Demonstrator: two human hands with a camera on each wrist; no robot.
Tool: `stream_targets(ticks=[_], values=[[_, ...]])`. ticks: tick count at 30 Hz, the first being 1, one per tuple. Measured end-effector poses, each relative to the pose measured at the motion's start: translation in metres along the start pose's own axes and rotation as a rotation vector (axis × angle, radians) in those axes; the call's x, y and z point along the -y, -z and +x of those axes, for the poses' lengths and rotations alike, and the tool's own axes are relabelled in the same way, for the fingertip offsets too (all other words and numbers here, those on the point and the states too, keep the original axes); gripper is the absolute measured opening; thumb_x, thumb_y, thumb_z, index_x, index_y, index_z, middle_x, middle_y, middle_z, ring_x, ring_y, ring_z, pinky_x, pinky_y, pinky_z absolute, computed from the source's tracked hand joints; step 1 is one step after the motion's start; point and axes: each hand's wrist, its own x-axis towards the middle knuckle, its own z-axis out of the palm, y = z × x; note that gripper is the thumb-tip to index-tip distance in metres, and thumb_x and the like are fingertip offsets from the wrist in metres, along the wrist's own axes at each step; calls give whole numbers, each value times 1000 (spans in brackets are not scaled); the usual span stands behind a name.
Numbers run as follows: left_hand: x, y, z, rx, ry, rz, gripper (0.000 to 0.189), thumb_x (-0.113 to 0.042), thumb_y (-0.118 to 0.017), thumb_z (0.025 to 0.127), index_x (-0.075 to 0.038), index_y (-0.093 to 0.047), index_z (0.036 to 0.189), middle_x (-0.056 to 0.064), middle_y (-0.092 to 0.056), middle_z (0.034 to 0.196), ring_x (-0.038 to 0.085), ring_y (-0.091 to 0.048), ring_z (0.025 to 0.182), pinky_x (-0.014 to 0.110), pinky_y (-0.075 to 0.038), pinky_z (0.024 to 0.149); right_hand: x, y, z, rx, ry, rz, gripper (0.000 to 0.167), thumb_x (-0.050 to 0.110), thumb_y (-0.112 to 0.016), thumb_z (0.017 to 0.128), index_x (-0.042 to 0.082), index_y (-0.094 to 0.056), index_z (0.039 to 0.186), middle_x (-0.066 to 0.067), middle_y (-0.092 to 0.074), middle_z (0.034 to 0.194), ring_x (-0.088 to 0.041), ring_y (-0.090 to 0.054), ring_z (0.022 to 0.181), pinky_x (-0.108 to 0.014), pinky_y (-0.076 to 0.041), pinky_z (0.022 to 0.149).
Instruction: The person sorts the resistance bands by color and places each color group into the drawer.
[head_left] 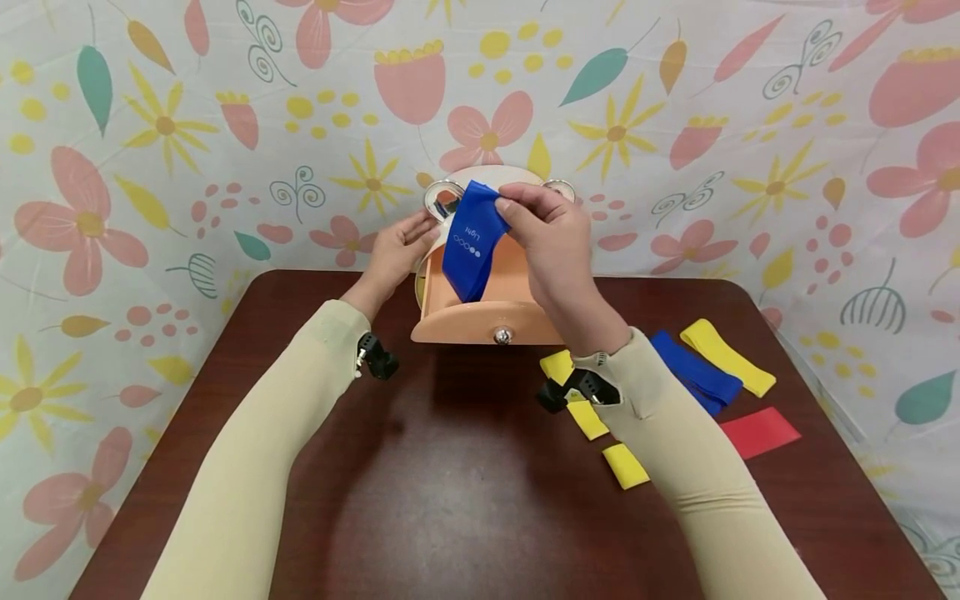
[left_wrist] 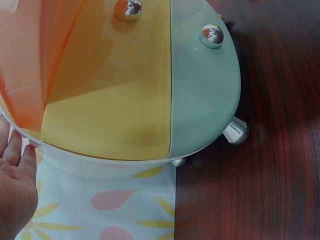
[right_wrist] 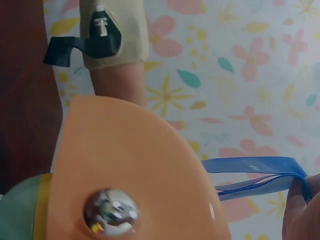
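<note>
Surface [head_left: 450, 517] comes first from where I stand, with yellow bands [head_left: 625, 466], a red band [head_left: 761, 432] and a second blue band [head_left: 699, 372] lying near the right sleeve [head_left: 697, 450]. Beyond them an orange drawer [head_left: 457, 326] juts out, its knob [head_left: 503, 336] facing this way. Above it the right hand [head_left: 558, 250] pinches one end of the blue band [head_left: 474, 242], while the other end hangs behind the drawer front; I cannot tell whether it touches bottom. The left hand [head_left: 397, 252], loose and clasping nothing, has its fingertips at the side of the cabinet [head_left: 510, 173]. I'd lower the band straight, let it fold flat well inside, and only then loosen the pinch, lest a loop ride over the edge and jam; the left fingers could steady the cabinet meanwhile. A flowered curtain [head_left: 487, 83] hangs behind.
</note>
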Motion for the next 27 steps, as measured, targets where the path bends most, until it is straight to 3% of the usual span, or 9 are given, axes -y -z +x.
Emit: stream_targets(ticks=[14, 21, 27], values=[[-3, -1, -3, 17, -14, 4, 56, -20, -58, 105, -6, -41, 157, 18, -51, 155, 27, -47, 148, 40, -41, 123, -11, -10, -8, 123, -50, -92, 14, -1, -64, 98, -7, -69, 109, 10, -67, 80, -4, -61, 78, -14, -57, 77], [-1, -2, 0, 15, -16, -3, 55, -18, -58, 105, -4, -42, 156, 19, -52, 154, 27, -48, 147, 37, -41, 123, -15, -9, -7, 176, -100, -276, 23, 5, -64, 100, -7, -69, 118, 12, -64, 82, -4, -59, 81, -20, -54, 83], [-1, -3, 1, 13, -11, 0, 55, -18, -59, 105, -4, -42, 156, 18, -52, 154, 27, -49, 147, 37, -41, 122, -19, -3, -3, 181, -113, -344, 23, 5, -66, 99, -6, -70, 118, 13, -64, 83, -3, -59, 82, -22, -56, 85]])
